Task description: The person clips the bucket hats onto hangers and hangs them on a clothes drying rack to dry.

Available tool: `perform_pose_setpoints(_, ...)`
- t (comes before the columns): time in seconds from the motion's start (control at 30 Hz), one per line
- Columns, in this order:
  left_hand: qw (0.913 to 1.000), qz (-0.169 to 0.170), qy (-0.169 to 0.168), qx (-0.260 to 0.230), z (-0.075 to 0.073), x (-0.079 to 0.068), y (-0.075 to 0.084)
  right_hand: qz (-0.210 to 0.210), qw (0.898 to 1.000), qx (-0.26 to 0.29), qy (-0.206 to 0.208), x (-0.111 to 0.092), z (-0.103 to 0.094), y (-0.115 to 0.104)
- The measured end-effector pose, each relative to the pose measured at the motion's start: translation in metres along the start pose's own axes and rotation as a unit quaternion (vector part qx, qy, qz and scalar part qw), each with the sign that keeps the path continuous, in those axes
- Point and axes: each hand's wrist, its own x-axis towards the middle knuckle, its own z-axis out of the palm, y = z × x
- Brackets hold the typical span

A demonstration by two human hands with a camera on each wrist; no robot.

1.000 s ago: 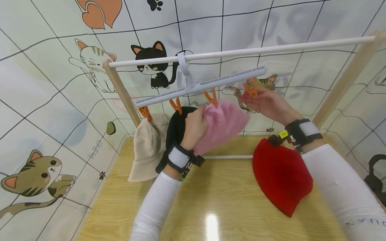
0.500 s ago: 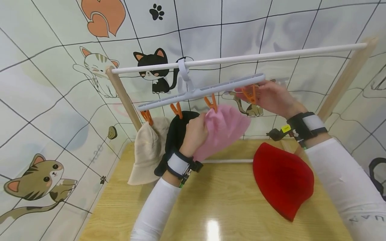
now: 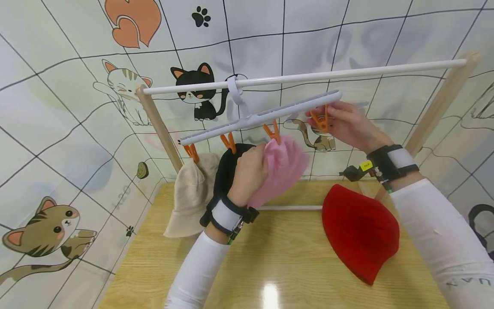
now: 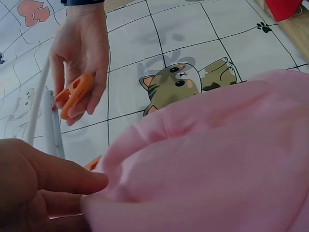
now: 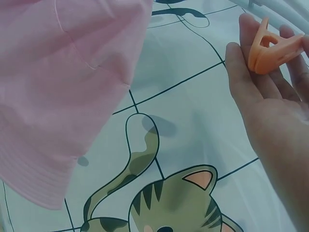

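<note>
My left hand [image 3: 248,171] pinches the edge of a pink bucket hat [image 3: 283,167], which hangs under a pale hanger [image 3: 295,109]. An orange clip [image 3: 273,133] sits at the hat's top. At the hanger's right end, my right hand [image 3: 351,125] holds another orange clip [image 3: 321,122] between thumb and fingers, palm up in the left wrist view. That clip has no hat in it. In the left wrist view, left thumb and fingers close on the pink fabric [image 4: 207,159]. Pink cloth [image 5: 63,82] fills the left side of the right wrist view, apart from the right hand.
A beige bucket hat [image 3: 189,197] and a black hat [image 3: 224,171] hang from clips on the left. The hanger hooks over a white rod [image 3: 347,74] between wooden posts. On the wooden table [image 3: 285,253] lies a red bucket hat [image 3: 360,234].
The view has tilted slightly upward. My right hand has closed in on the right-end clip, and the hanger's tilt has shifted a little. My left hand keeps its grip on the pink bucket hat.
</note>
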Motion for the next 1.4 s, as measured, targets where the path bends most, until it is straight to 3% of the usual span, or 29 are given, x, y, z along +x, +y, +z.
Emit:
perform_pose_setpoints(0.23,0.9994,0.021,0.029,-0.005,-0.007,-0.003,0.011,0.003,1.000,-0.018,-0.005,-0.002,0.001,0.000)
perform_pose_setpoints(0.37,0.9979,0.040,0.051,-0.003,-0.007,-0.007,0.019,0.000,0.999,-0.031,0.021,-0.004,0.003,0.002)
perform_pose_setpoints(0.53,0.9911,0.090,0.098,0.013,0.007,-0.014,0.026,-0.004,0.998,-0.046,0.036,-0.006,0.003,0.005)
perform_pose_setpoints(0.63,0.9881,0.108,0.107,0.021,0.017,-0.019,0.030,-0.002,0.998,-0.047,0.037,-0.006,0.002,0.006)
perform_pose_setpoints(0.73,0.9882,0.115,0.097,0.026,0.024,-0.025,0.036,0.001,0.998,-0.054,0.042,-0.006,0.002,0.006)
perform_pose_setpoints(0.97,0.9923,0.108,0.044,0.042,0.044,-0.038,0.045,-0.005,0.999,-0.038,0.012,-0.003,0.001,0.008)
perform_pose_setpoints(1.2,0.9896,0.108,-0.018,0.094,0.086,-0.061,0.046,-0.017,0.999,0.013,-0.035,-0.001,-0.001,0.014)
perform_pose_setpoints(1.4,0.9825,0.127,-0.072,0.116,0.122,-0.084,0.056,-0.021,0.999,0.017,-0.041,-0.001,-0.002,0.015)
